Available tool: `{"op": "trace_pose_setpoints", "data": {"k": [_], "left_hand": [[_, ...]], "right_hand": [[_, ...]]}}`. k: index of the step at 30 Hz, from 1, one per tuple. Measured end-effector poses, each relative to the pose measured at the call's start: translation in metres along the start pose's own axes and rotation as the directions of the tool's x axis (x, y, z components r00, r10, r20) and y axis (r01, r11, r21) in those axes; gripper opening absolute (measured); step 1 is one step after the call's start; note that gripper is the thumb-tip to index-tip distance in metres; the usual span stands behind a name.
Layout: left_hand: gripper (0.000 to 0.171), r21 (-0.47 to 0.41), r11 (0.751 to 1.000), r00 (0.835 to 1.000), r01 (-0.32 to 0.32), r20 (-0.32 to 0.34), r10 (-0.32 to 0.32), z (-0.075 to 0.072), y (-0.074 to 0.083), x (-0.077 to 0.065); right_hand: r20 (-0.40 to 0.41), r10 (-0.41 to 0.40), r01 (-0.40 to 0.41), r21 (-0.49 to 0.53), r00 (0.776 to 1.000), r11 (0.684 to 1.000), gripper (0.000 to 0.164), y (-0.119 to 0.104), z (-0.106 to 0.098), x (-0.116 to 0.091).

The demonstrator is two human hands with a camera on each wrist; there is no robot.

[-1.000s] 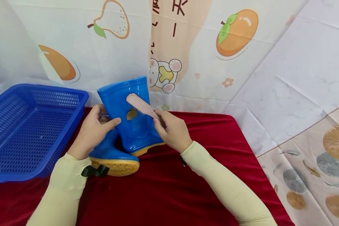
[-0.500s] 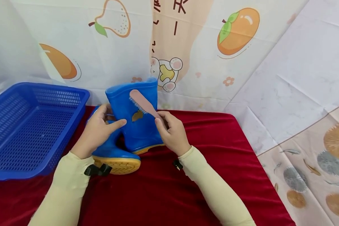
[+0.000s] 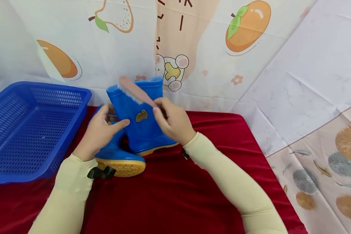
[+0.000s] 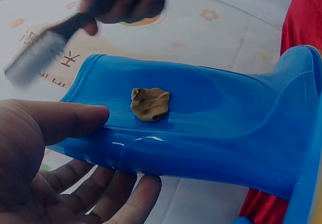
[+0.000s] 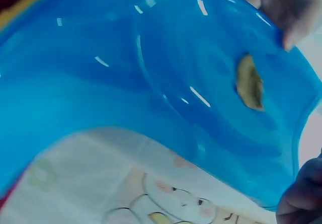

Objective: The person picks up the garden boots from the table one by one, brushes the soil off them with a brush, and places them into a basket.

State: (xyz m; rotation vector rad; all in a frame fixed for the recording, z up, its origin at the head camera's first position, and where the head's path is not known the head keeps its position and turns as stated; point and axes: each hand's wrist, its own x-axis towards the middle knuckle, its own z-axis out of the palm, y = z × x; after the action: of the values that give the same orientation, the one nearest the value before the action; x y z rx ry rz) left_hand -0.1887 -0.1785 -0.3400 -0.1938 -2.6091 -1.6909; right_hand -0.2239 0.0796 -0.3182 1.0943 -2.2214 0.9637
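A blue rain boot [image 3: 152,130] with a yellow sole stands upright on the red cloth. My left hand [image 3: 100,130] grips its shaft from the left, thumb in front and fingers behind. On the shaft sticks a flat brown lump [image 4: 150,104], which looks like mud or clay. My right hand [image 3: 175,120] holds a pink scrubbing brush [image 3: 134,91] by the handle. Its pale bristles point down and to the left. In the left wrist view the brush hangs clear of the boot, blurred. A second blue boot [image 3: 117,151] lies on its side beneath my left hand, sole toward me.
A blue plastic basket [image 3: 86,100] stands at the left on the red cloth [image 3: 169,195]. Behind the boots hangs a white curtain [image 3: 210,87] printed with fruit and a bear. A leaf-patterned cloth [image 3: 318,182] is at the right.
The brush has turned bristles down, then risen up and left toward the boot's top edge. My left hand keeps its grip; the held boot has shifted slightly right.
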Motion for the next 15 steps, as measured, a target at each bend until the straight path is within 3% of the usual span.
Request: {"op": "trace_pose_setpoints", "data": {"k": [4, 10, 15], "left_hand": [[0.069, -0.007, 1.000, 1.000, -0.005, -0.002, 0.005, -0.001, -0.001, 0.000], [0.074, -0.005, 1.000, 1.000, 0.000, 0.005, 0.000, -0.001, 0.000, -0.001], [0.074, 0.002, 1.000, 1.000, -0.012, 0.017, 0.012, -0.002, 0.002, -0.002]], "right_hand": [[-0.040, 0.041, -0.043, -0.053, 0.998, 0.998, 0.021, 0.004, 0.015, -0.026], [-0.134, 0.135, -0.135, 0.006, 0.982, 0.991, 0.035, 0.014, 0.024, -0.055], [-0.162, 0.087, -0.090, -0.014, 0.983, 0.996, 0.044, 0.015, 0.027, -0.064]]}}
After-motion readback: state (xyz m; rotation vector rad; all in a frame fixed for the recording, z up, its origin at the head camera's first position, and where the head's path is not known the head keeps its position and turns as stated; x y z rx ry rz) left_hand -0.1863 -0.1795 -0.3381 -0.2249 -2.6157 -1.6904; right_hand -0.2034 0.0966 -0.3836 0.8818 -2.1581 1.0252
